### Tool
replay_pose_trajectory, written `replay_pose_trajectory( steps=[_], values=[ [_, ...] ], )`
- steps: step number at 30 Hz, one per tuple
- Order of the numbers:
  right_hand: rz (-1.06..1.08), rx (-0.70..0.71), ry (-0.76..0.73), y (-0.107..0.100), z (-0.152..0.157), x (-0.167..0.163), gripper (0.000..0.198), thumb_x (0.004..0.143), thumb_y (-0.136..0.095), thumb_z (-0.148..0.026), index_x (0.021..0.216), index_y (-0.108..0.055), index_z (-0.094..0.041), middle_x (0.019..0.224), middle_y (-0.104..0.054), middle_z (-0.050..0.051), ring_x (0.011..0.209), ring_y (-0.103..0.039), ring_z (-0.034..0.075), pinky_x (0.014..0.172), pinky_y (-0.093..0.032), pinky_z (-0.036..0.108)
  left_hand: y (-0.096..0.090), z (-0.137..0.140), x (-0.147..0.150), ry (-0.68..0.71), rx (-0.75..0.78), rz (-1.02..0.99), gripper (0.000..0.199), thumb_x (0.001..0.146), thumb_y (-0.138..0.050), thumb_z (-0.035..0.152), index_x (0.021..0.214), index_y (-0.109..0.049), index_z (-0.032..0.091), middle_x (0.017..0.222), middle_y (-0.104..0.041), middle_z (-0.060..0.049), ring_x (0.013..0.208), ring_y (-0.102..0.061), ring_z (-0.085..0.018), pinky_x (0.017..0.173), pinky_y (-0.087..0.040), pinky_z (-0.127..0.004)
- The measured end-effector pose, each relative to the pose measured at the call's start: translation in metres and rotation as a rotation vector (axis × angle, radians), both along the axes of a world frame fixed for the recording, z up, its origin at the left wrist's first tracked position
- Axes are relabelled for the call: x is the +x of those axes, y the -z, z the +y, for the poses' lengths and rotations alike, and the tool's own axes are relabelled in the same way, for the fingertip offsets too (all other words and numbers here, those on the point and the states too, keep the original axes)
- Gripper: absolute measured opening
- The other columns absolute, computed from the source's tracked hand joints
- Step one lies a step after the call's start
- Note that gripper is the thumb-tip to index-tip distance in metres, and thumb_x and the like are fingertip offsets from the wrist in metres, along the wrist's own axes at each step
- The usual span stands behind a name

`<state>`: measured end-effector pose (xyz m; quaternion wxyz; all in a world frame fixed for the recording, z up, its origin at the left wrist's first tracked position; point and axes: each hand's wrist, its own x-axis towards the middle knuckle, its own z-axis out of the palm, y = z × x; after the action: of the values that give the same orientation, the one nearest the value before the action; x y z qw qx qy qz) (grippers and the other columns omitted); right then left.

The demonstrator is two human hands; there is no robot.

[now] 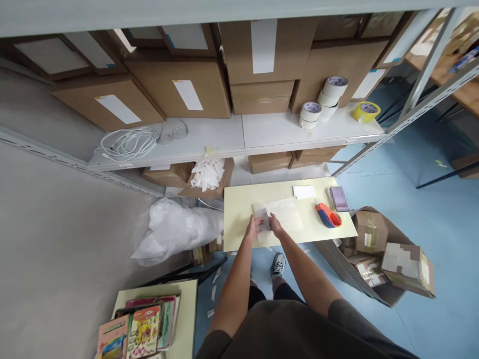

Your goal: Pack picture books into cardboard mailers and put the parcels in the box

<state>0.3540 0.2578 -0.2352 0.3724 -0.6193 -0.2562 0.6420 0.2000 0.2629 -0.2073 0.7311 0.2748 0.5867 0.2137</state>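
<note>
A thin grey flat piece [263,215] lies on a white translucent sheet [286,212] on the pale yellow table [239,199]. My left hand [254,227] rests on the left part of the grey piece, its fingers apart and stretched across the surface. At the piece's right edge is my right hand [276,225], with its fingers closed on that edge. A red and blue tape dispenser [326,215] stands to the right on the same table. Behind the sheet are white paper slips [304,192], and a blurred purple item [339,198] lies at the far right.
Cardboard boxes [179,89] fill the shelf ahead, with tape rolls [310,114] and a coiled white cable [129,142]. A plastic bag [183,224] bulges left of the table. Books [144,329] are stacked at lower left; a large carton [329,254] of boxes stands right.
</note>
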Motion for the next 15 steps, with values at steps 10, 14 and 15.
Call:
replay_pose_trajectory(
  steps=[10,14,15],
  values=[
    [0.085,-0.025,-0.076,-0.004,-0.031,0.051,0.069,0.080,-0.069,-0.079,0.133,-0.073,-0.035,0.161,-0.055,0.008,0.156,-0.039,0.034,0.124,-0.029,0.058,0.010,-0.003,0.013,-0.416,-0.046,0.010,0.054,0.107,-0.035,0.053,0.147,-0.056,0.022,0.157,-0.057,-0.016,0.148,-0.051,-0.027,0.118,-0.045,-0.042],
    [0.122,-0.039,-0.101,0.004,-0.028,0.030,0.067,0.076,-0.075,-0.078,0.127,-0.077,-0.034,0.165,-0.051,0.008,0.157,-0.035,0.035,0.124,-0.027,0.057,0.010,-0.001,-0.012,-0.472,-0.140,0.048,0.058,0.106,-0.037,0.060,0.142,-0.057,0.019,0.154,-0.058,-0.018,0.142,-0.057,-0.027,0.114,-0.048,-0.038],
    [0.128,-0.035,-0.105,0.005,-0.027,0.026,0.066,0.077,-0.075,-0.077,0.126,-0.076,-0.034,0.166,-0.049,0.007,0.158,-0.034,0.035,0.124,-0.027,0.057,0.010,-0.002,-0.017,-0.441,-0.157,0.013,0.063,0.104,-0.037,0.065,0.140,-0.058,0.018,0.153,-0.059,-0.019,0.141,-0.058,-0.028,0.114,-0.048,-0.039]
  ],
)
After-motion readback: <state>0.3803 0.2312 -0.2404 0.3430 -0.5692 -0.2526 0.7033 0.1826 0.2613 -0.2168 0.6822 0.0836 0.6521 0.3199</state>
